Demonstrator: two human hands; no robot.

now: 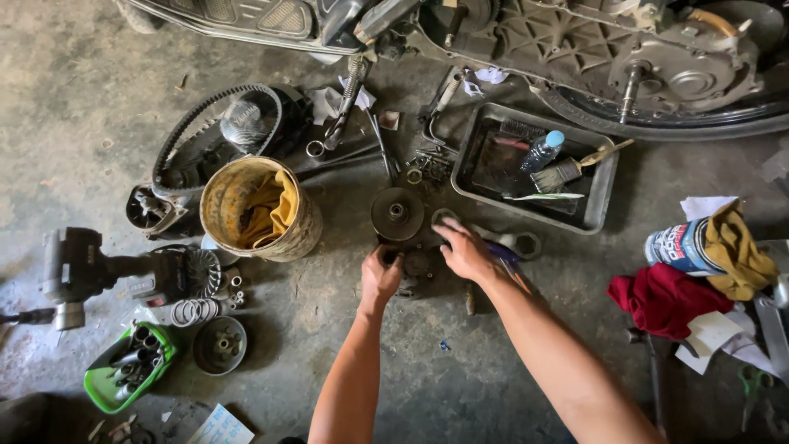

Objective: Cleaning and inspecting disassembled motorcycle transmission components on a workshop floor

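Two big things frame the far side: a stripped scooter engine (641,57) and, just near of it, a grey metal tray (604,185). Left sits a yellow-stained bucket (246,210), with a dark round pulley (397,214) right of it. Nearest, the left hand (380,275) curls closed on a small dark clutch part (417,265), seemingly gripping its edge, while the right hand (464,247) rests flat and open-fingered over it.

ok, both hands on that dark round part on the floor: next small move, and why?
Probably steady the dark round part with the left hand and lift it slightly. The right hand lies flat over its far edge, not gripping, and the round pulley disc sits right beside it, so a small lift would clear it. Whether the left fingers have closed on the part cannot be told.
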